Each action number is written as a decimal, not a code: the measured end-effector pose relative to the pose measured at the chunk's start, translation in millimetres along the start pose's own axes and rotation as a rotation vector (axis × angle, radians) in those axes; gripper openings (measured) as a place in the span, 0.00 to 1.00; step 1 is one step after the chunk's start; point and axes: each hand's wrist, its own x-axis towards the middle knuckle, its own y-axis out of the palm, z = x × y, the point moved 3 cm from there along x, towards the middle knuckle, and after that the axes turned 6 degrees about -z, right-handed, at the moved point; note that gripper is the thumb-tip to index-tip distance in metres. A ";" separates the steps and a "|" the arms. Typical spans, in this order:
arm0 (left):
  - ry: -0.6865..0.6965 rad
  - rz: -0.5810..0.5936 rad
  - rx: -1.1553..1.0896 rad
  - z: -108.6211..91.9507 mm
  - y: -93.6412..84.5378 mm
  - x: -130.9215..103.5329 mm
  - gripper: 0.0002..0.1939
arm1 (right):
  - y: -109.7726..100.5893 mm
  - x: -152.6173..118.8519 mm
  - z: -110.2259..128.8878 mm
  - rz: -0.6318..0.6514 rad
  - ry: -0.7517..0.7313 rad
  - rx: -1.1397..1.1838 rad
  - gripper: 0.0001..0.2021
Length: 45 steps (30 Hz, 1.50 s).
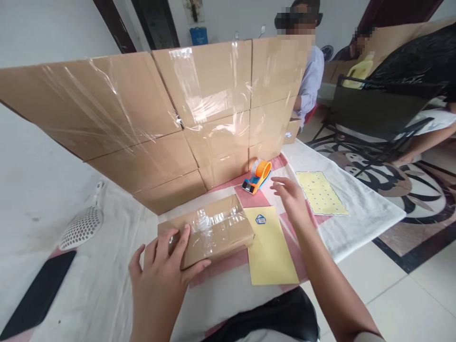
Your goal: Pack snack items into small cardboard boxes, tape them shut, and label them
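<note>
Two bare hands are working on either side of a yellow sheet (273, 259) at the near edge of the table (366, 228). The left hand (160, 268) is spreading wide over the left end of a taped cardboard carton (224, 228), fingers lying on top and thumb running along the near top edge; that spread is probably steadying the carton against sliding on the loose cloth. The carton is lying flat, left of the sheet and back from the near edge, its clear tape facing up, perhaps so the surface is easy to see and press.

The right hand (291, 199) is hovering empty, fingers loosely curved and slightly parted, just right of the orange-and-blue tape dispenser (262, 170); any height above the cloth, I cannot tell. The dispenser is sitting against the foot of the cardboard screen (217, 133), likely out of the carton's way but within easy reach.

One blue-edged sticker (261, 219) is showing near the sheet's far end. A second yellow sheet (320, 194), dotted with small marks, is lying toward the table's right corner, presumably leaving room around the carton. Far left, a white perforated paddle (81, 229) is leaning beside a black phone-like slab (41, 292), both well apart from the hands.
</note>
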 end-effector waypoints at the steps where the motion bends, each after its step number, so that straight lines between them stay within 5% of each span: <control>1: 0.007 0.001 0.008 0.4 0.9 0.9 0.37 | -5.7 15.5 -7.5 -0.021 0.093 -0.064 0.19; 7: 0.086 -0.064 0.121 -1.9 6.2 -1.1 0.37 | 20.5 77.1 -44.0 0.121 0.166 -0.176 0.10; 11: 0.093 -0.060 0.027 -9.5 -2.1 -5.0 0.29 | 45.0 77.2 -58.5 0.068 0.049 -0.180 0.10; 15: -0.002 -0.021 0.022 -21.2 -16.1 -8.0 0.22 | 40.1 67.4 -62.3 0.001 -0.057 -0.123 0.12; 22: 0.027 -0.050 0.078 -28.7 -19.7 -4.2 0.17 | 24.8 54.1 -35.2 -0.103 -0.277 -0.028 0.15; 32: -0.007 -0.058 0.096 -33.7 -24.0 -9.0 0.19 | 22.5 38.1 -11.0 -0.089 -0.529 0.013 0.14; 41: 0.001 -0.290 -0.081 -70.6 -26.4 29.1 0.19 | 4.5 28.0 7.5 -0.183 -0.667 0.061 0.17; 45: -0.016 -0.348 -0.548 -118.8 -20.5 53.1 0.15 | -5.7 23.4 15.9 -0.233 -0.735 0.072 0.16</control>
